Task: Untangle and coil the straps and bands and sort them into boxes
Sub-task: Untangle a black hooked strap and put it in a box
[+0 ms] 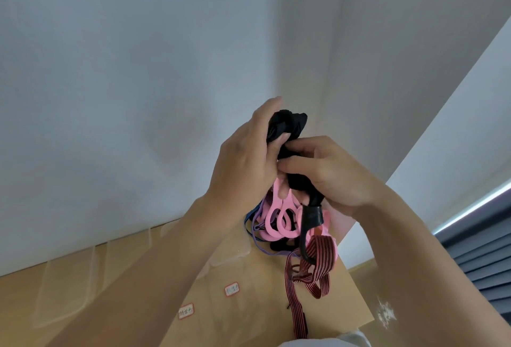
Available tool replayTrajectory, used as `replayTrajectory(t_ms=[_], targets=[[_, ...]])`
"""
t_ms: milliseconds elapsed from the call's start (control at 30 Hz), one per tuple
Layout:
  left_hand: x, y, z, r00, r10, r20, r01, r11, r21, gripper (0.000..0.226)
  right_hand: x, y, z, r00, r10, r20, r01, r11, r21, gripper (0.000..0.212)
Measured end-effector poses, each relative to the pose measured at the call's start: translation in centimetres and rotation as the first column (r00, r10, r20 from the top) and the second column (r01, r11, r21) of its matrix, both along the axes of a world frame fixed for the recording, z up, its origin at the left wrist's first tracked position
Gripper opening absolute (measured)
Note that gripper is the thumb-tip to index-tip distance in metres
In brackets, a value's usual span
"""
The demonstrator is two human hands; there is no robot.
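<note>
**Head view: tangle held aloft, sorting hardly begun**

Both hands work one knot near the middle of the frame. The left hand [243,164] holds the bunched top of a black fabric strap [287,125], with its thumb pressed on the front and its fingers behind. The right hand [331,178], at about 4 o'clock from that bunch, has its fingers curled round the strap's lower run. Neither hand is slack, and the two touch at the thumbs.

Everything else hangs from the grip toward 6 o'clock. Pink rubbery loop bands [276,216] dangle just under the left hand. A black tape-wrapped hook end [311,216] hangs below the right palm and probably belongs to the black strap, though the join is hidden. A red-and-black striped flat strap [318,263] trails lowest, down onto the light wooden table [249,319]. Thin blue and purple cords [254,225] show at 8 o'clock of the pink loops.

The task looks to be at an early stage, because the pieces are still snarled together and none is coiled. Clear plastic boxes [69,277] stand at 8 o'clock of the hands, and nothing sorted shows in them. Two small red-edged labels [231,289] lie on the table nearby, their writing too small to read. What remains is to free each piece, coil it and box it.
</note>
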State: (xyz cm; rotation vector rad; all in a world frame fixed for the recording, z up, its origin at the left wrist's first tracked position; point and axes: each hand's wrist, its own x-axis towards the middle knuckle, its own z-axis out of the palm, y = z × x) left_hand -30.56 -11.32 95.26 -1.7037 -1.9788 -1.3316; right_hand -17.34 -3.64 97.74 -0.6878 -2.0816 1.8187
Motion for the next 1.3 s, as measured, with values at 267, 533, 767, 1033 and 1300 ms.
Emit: replayTrajectory(t_ms=[267,533,767,1033,1300], targets=[[-0.3,-0.4,0.5,0.990,-0.018,-0.139,0.004,0.995,-0.097,0.034,1.1,1.1,-0.2,0.984,0.158,0.077,-0.167,0.976,0.137,0.025],[-1.1,-1.2,1.3,0.994,-0.065,-0.087,0.031,0.935,-0.352,0.054,0.8,0.8,-1.7,0.992,0.121,-0.029,-0.120,0.992,0.044,0.019],[-0.3,-1.5,1.1,0.973,-0.133,-0.189,0.023,0.869,-0.494,0.078,0.7,0.7,-2.6,0.995,0.100,-0.025,-0.101,0.995,-0.014,0.014],[-1.2,-1.5,0.3,0.948,-0.173,-0.266,0.027,0.879,-0.475,0.073,1.0,0.5,-3.0,0.999,0.046,-0.029,-0.049,0.991,-0.128,0.020],[-1.6,-1.9,0.4,0.966,-0.236,-0.110,0.148,0.845,-0.514,0.060,0.8,-0.2,-3.0,0.998,0.047,0.033,-0.044,0.996,-0.076,0.044]])
